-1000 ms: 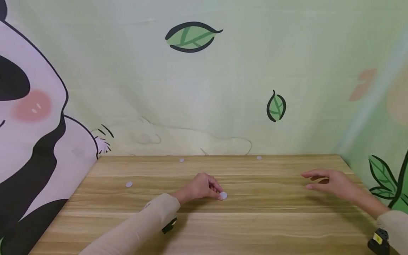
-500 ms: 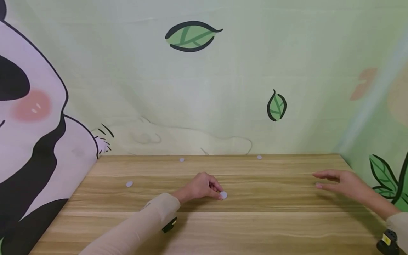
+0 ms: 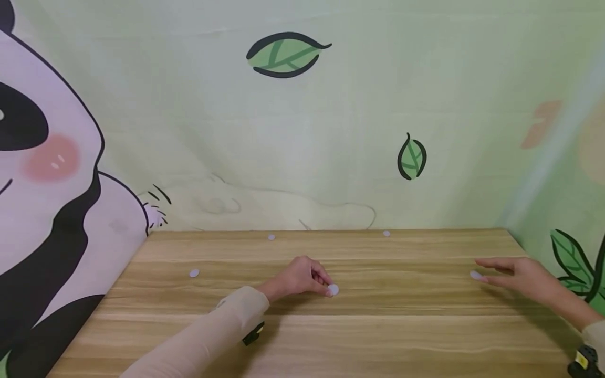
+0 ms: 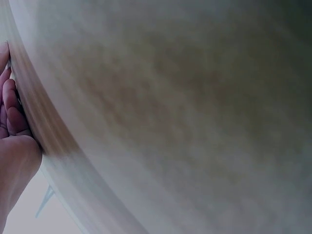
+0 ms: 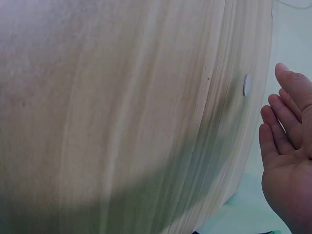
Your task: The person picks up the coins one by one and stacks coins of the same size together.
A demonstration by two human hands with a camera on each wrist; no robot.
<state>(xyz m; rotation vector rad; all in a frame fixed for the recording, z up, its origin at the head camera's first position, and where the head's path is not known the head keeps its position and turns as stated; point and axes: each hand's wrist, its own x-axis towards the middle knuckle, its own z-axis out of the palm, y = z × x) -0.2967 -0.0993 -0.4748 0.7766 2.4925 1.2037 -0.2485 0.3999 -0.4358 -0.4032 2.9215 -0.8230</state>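
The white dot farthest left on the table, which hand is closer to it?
The left hand: it's to the right of the white dot, with table between them. The right hand is much farther right, near the table's right edge.

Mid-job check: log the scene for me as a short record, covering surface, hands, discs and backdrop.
surface: wood-grain table
left hand: pinches a white disc
right hand: relaxed, beside a second disc that lies on the table, apart from its fingers in the right wrist view
other discs: left disc, back left disc and back right disc, all on the table
disc count: five
backdrop: pale green, with a printed panda at the left
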